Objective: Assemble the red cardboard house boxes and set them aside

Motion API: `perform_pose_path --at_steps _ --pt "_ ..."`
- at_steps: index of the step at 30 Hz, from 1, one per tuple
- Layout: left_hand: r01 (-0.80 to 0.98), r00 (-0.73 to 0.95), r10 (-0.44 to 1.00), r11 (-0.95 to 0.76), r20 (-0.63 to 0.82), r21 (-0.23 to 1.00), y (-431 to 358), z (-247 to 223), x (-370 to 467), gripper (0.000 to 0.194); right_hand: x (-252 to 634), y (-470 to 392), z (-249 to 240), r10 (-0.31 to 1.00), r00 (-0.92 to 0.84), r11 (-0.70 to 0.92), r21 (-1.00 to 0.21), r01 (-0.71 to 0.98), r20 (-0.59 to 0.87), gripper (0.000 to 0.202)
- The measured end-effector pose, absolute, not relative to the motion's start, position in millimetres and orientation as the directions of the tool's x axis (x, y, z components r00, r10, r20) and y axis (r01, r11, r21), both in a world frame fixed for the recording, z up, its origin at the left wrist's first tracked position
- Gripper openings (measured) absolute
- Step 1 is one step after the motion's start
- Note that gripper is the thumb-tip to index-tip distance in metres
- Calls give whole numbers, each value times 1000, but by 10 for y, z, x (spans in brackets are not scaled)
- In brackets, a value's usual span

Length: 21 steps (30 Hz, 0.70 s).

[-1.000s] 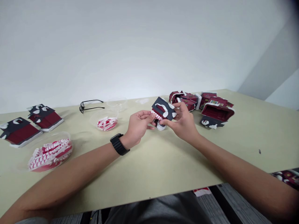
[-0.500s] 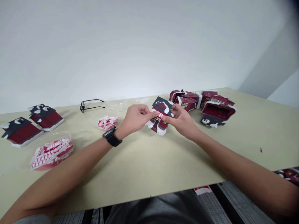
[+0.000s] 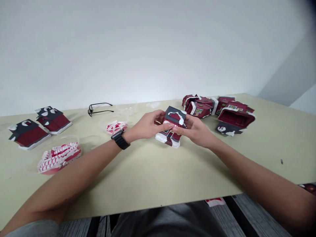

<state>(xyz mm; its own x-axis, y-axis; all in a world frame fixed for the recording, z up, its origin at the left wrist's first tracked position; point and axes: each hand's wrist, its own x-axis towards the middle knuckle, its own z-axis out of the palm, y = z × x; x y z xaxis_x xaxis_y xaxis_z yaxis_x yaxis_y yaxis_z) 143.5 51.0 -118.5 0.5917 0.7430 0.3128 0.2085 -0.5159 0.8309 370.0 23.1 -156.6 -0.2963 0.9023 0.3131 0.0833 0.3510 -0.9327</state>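
A small dark red model house (image 3: 174,116) with a grey roof and white snow trim is held between both hands, tilted back over the table. My left hand (image 3: 151,125) grips its left side, the thumb lying across the front above the door. My right hand (image 3: 197,131) grips its right side, its thumb meeting the left one on the front. A red-and-white striped strip shows partly beneath the thumbs. The fingers behind the house are mostly hidden.
Several similar houses (image 3: 201,109) lie at the back right, and two more (image 3: 31,134) stand at the left. Clear tubs hold striped pieces (image 3: 59,156) and smaller red-and-white pieces (image 3: 116,127). Black glasses (image 3: 101,109) lie behind them on the table (image 3: 158,184).
The thumbs now lie flatter across the house front, nearly tip to tip, and the hands wrap further round its sides. The whole view has shifted slightly.
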Motion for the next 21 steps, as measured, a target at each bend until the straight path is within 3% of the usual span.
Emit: perform_pose_path --at_steps 12,17,21 --pt "227 576 781 -436 241 871 485 -1230 1445 41 3762 241 -1548 897 -286 394 -903 172 337 51" --pt "206 604 756 -457 255 865 475 -1064 1337 65 3693 215 -1576 909 -265 392 -878 275 322 49" --pt "309 646 718 -556 259 772 377 -886 1257 37 3615 125 -1615 888 -341 397 -889 229 309 53"
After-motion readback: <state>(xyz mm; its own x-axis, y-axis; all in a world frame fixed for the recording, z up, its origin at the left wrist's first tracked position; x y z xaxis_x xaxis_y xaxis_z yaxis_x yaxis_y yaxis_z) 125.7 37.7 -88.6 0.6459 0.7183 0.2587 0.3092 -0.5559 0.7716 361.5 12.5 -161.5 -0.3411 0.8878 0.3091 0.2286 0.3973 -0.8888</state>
